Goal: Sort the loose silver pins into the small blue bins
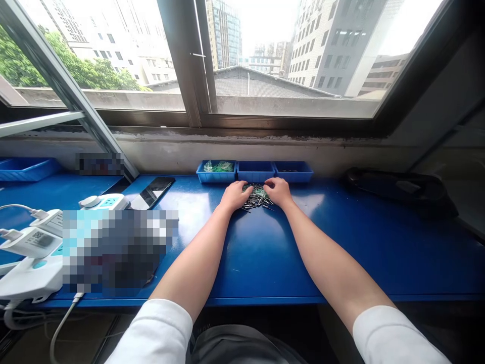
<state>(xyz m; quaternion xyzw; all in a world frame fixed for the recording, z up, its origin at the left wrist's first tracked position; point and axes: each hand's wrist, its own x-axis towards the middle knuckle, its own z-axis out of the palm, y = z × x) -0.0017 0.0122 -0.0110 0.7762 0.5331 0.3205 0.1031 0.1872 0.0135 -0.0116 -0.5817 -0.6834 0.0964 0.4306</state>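
Observation:
A loose pile of thin, dark metal pieces like pins or screws (256,201), with some green bits among them, lies on the blue tabletop. My left hand (235,194) cups the pile's left side, its thumb apart from the curved fingers. On the opposite side, my right hand (279,192) rests in a similar curve, fingertips touching the pile's edge. Neither hand visibly lifts a piece. Just behind the hands stand three blue bins in a row: the left bin (216,176) holds green-and-clear packets, while the middle bin (256,172) and right bin (293,172) show little inside.
A phone (154,192) lies left of my left arm. White power strips (34,275) with plugged-in chargers and cables crowd the table's left side. A black bag (401,189) sits at the right rear. A metal frame post (102,126) rises at the left, before the window.

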